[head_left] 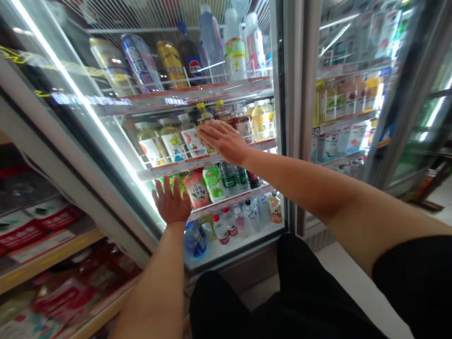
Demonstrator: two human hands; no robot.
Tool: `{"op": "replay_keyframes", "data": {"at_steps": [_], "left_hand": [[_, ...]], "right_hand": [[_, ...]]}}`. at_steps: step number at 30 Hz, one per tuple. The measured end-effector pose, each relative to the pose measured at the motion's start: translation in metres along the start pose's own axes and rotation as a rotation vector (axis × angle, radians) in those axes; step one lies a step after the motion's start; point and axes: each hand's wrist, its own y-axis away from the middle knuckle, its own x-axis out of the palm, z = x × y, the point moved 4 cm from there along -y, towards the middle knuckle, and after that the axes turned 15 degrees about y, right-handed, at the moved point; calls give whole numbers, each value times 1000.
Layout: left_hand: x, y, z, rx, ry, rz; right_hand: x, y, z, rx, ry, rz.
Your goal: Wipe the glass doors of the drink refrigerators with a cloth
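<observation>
I face a glass-door drinks fridge (278, 117). My left hand (172, 200) is open, fingers spread, flat against the lower part of the glass door (106, 155) beside green and pink bottles (205, 186). My right hand (222, 139) is open, palm down with fingers stretched out, over the middle shelf (197, 162) at the row of juice bottles (169, 141). It appears to hold nothing. Larger bottles (212, 42) and cans lie on the top shelf. Small bottles (243, 219) stand on the bottom shelf.
A second fridge (349, 108) with more drinks stands to the right behind a shut glass door. Wooden shelves (49, 254) with red snack packets run along the left. My dark-clothed legs (282, 296) fill the bottom middle. Pale floor shows at the lower right.
</observation>
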Motion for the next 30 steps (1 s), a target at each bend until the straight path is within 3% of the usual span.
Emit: {"op": "replay_keyframes", "data": {"at_steps": [3,6,8,14,20,22,27,30], "left_hand": [[1,0,1,8,-14,7],[1,-1,2,-14,4,6],[1,-1,1,-9,1,4],[0,0,-2,24,-26,-12],[0,0,-2,10,-19,0],[0,0,-3,-7,-7,7],[0,0,-2,1,3,8],[1,0,0,4,4,2]], "right_hand": [[-3,-1,0,18,22,41],[-1,4,14,-199,58,153],[-1,2,18,-256,74,177],[-4,-21,13,27,58,34],[2,-8,36,-303,19,42],[1,-8,29,-280,25,41],[-5,-8,3,-25,35,6],[-2,5,10,-169,42,75]]}}
